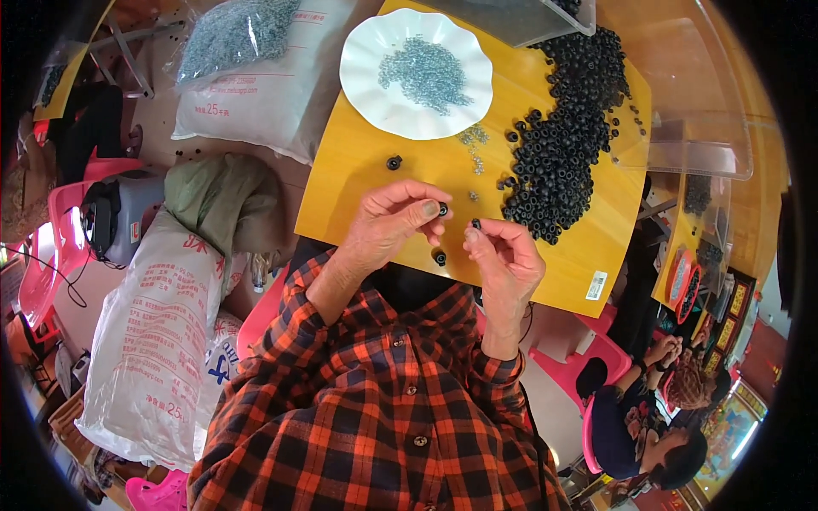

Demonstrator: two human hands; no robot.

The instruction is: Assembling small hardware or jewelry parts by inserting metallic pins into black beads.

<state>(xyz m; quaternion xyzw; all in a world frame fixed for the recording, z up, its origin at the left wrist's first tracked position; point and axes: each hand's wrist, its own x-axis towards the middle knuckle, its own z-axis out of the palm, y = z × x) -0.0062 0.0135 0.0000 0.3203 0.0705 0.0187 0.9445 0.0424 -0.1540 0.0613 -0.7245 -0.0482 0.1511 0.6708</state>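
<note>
Orange-and-black checked shirt [375, 409] fills the near side; its sleeves lead to two bare hands above a yellow table [349, 204]. Landmark: white wavy-rimmed plate [362, 89]. Left hand [392, 223], on the wearer's side of the plate: thumb and fingertips closed on a held black piece [443, 209], short, rounded, glossy. Right hand [511, 255], below and right of the plate: thumb and forefinger pinch a second black piece [475, 224], largely covered by the fingertips, exact shape unclear. Both pieces sit near each other, apart.

Loose on the table: one black bead [394, 162] just off the plate's near rim; another bead [439, 256] farther from the plate, by the table edge. Black heap [554, 170], right of the plate: many stubby ring-like pieces, hollow centres visible on several. Clear grains [426, 72] pile on the plate; spilled grains [474, 140] lie just outside its near right rim. Beyond, up and right of the plate: transparent bin [528, 21]. Left of the plate, off the table: white sack [256, 111] bearing a clear bag [239, 38] of similar grains.
</note>
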